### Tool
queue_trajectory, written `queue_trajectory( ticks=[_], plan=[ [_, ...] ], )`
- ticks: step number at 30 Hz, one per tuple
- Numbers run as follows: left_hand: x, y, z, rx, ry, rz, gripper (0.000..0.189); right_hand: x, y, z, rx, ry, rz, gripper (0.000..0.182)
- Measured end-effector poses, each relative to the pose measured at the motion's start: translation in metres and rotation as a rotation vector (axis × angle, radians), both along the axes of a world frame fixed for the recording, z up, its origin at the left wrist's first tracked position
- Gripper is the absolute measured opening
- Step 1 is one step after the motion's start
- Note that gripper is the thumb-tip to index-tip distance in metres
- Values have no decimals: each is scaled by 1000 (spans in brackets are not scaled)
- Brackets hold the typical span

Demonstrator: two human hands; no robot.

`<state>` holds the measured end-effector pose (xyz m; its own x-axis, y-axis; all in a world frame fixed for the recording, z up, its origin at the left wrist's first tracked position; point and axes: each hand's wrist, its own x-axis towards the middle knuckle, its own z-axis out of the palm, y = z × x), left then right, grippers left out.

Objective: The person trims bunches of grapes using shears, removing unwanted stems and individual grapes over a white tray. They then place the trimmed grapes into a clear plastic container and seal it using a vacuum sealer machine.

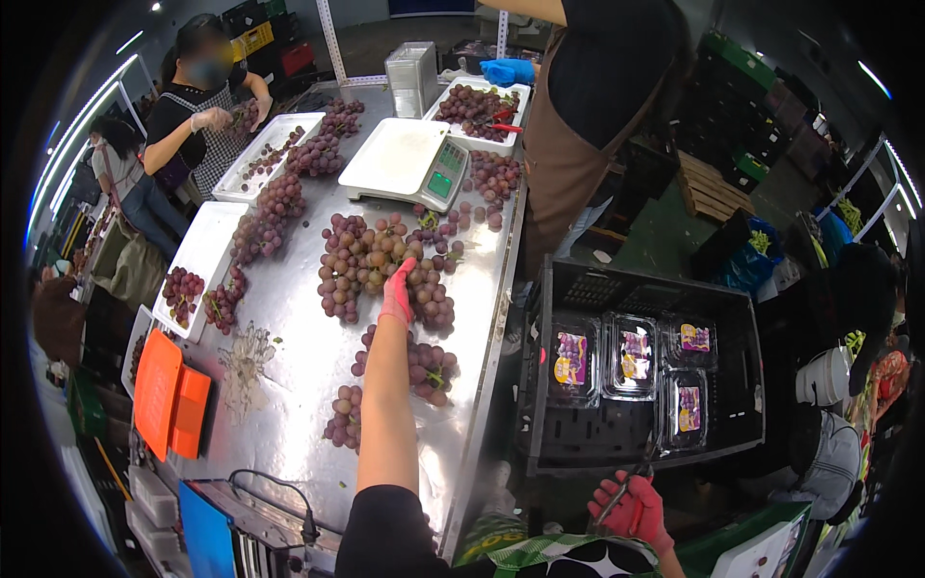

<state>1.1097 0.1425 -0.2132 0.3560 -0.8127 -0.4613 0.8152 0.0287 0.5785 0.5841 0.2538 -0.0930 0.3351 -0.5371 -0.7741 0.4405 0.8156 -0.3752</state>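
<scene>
My left hand (398, 290), in a pink glove, reaches over the metal table (289, 376) and touches a bunch of reddish grapes (383, 249); whether its fingers grip the stem is hidden. Larger bunches lie on both sides of it. Nearer to me, more grapes (431, 368) rest beside and partly behind my forearm. My right hand (629, 506), also gloved in pink, holds a pair of snips (614, 498) low at the right, beside the near edge of a black plastic crate (650, 462). Clear clamshell packs (630, 355) with printed labels lie inside the crate.
A white scale (401, 159) stands beyond the grapes, near stacked clear containers (412, 78). White trays (209, 235) and grape bunches line the left side, with an orange scale (170, 394) nearer. One person (209, 94) handles grapes at far left; another in a brown apron (564, 159) stands at right.
</scene>
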Motion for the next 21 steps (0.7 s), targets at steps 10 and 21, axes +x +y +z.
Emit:
queue_trajectory(
  ticks=[10,21],
  plan=[
    [3,-21,-24,620,-573,435,92,0,10,13,28,64,-31,22],
    [-217,74,106,-126,-593,161,63,-24,23,9,-31,-5,91,26]
  ],
)
